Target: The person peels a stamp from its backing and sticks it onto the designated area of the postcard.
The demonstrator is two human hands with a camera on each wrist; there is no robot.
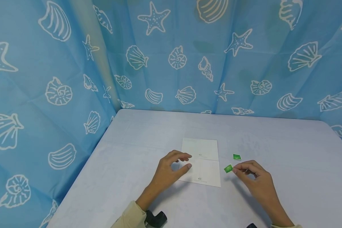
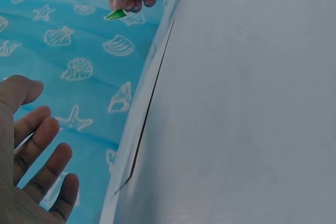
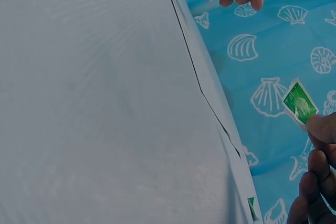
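Observation:
My right hand (image 1: 255, 180) pinches a small green postage stamp (image 1: 228, 168) by one corner between thumb and fingertips, raised over the table. In the right wrist view the held stamp (image 3: 300, 102) shows a pale, jagged border. A second green stamp (image 1: 237, 156) lies on the table just beyond that hand. To the left is a white sheet of card (image 1: 209, 172) with a line across its middle and small print; whether it is one folded piece or two is unclear. Over its left edge hovers my left hand (image 1: 166, 171), fingers and thumb spread apart, holding nothing.
A white cloth covers the table (image 1: 142, 139). Blue curtains (image 1: 165, 72) with shell and starfish outlines hang behind it and along its left side. Near the left wrist a black object (image 1: 157, 219) shows at the bottom edge.

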